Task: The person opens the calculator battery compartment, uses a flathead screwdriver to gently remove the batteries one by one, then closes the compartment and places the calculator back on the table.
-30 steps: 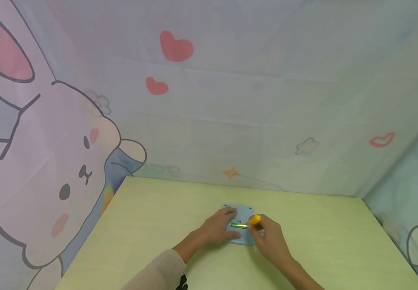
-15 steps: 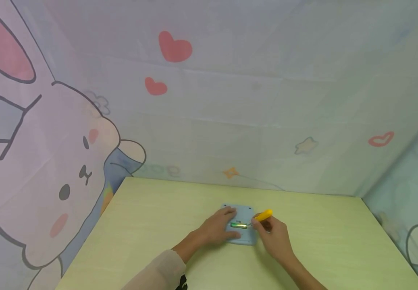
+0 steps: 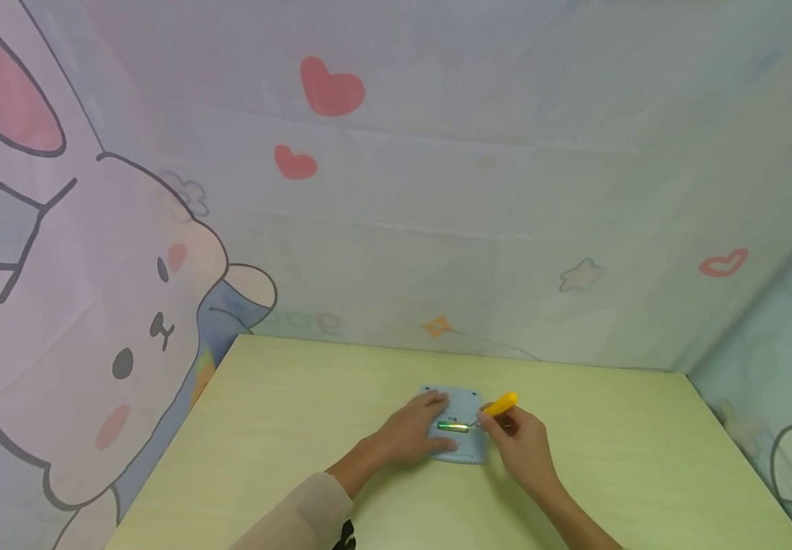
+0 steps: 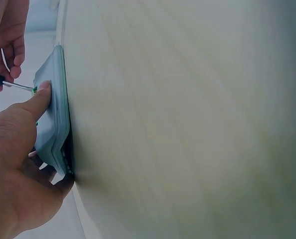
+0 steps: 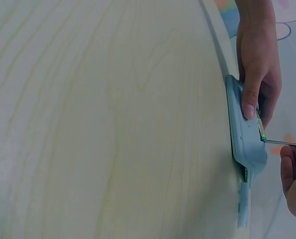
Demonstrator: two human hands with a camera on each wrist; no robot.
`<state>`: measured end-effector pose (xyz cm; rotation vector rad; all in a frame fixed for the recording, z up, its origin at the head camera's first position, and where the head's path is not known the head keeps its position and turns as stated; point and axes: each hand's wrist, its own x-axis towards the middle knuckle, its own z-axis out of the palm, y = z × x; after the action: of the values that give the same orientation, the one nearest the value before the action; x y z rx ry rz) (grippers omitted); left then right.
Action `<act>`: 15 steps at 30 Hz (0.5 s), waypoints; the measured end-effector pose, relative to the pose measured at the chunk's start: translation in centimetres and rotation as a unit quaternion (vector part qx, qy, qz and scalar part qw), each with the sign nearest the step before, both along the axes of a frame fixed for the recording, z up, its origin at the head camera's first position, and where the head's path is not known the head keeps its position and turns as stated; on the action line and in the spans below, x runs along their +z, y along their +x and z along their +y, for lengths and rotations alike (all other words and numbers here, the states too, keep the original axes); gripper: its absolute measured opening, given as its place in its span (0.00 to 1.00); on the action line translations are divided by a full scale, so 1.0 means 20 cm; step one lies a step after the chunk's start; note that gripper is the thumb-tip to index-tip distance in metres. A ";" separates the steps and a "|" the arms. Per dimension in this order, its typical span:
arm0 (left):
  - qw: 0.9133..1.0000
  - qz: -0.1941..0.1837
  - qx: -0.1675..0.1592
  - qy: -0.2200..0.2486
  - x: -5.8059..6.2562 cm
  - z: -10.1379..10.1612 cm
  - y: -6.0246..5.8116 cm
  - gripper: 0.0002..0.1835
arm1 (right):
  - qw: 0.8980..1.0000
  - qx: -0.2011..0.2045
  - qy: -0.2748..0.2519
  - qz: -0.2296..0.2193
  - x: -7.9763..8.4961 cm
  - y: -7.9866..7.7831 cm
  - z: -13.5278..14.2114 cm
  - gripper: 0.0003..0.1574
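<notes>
A light blue calculator (image 3: 463,451) lies face down on the table, small screws at its corners. A green battery (image 3: 453,427) sits in the slot in its back. My left hand (image 3: 411,431) grips the calculator's left side, thumb (image 4: 40,97) across the back and other fingers at the far edge. My right hand (image 3: 522,451) holds a screwdriver (image 3: 502,404) with a yellow handle, tilted up to the right. In the right wrist view, the thin metal shaft (image 5: 281,142) reaches the battery's end. Part of the handle is hidden by fingers.
A light blue strip (image 5: 243,204) lies on the table beside the calculator in the right wrist view. The pale wooden table (image 3: 299,405) ends at a printed cloth backdrop (image 3: 450,191) behind and at the sides.
My right hand has shifted slightly right, and the screwdriver handle now points up and right, with its shaft at the battery's right end. The left hand and calculator stay in place.
</notes>
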<state>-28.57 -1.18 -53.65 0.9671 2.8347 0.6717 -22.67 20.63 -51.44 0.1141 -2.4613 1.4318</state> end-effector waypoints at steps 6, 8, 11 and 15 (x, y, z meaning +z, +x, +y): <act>1.000 0.002 -0.001 -0.001 -0.01 0.00 0.00 0.43 | 1.000 -0.005 0.000 -0.004 0.00 0.00 0.00 0.11; 1.000 0.004 -0.002 -0.002 0.00 0.00 0.00 0.43 | 1.000 -0.007 0.000 -0.002 0.00 0.00 0.00 0.11; 1.000 0.006 -0.004 -0.004 0.00 0.00 0.00 0.43 | 1.000 -0.009 0.005 0.009 0.00 0.01 -0.01 0.11; 1.000 0.009 -0.004 -0.007 0.00 0.00 -0.01 0.43 | 0.999 0.005 0.022 0.040 -0.01 0.01 -0.02 0.11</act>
<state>-28.70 -1.15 -53.68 0.9862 2.8457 0.6435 -22.54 20.20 -51.59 0.1882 -2.4304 1.3512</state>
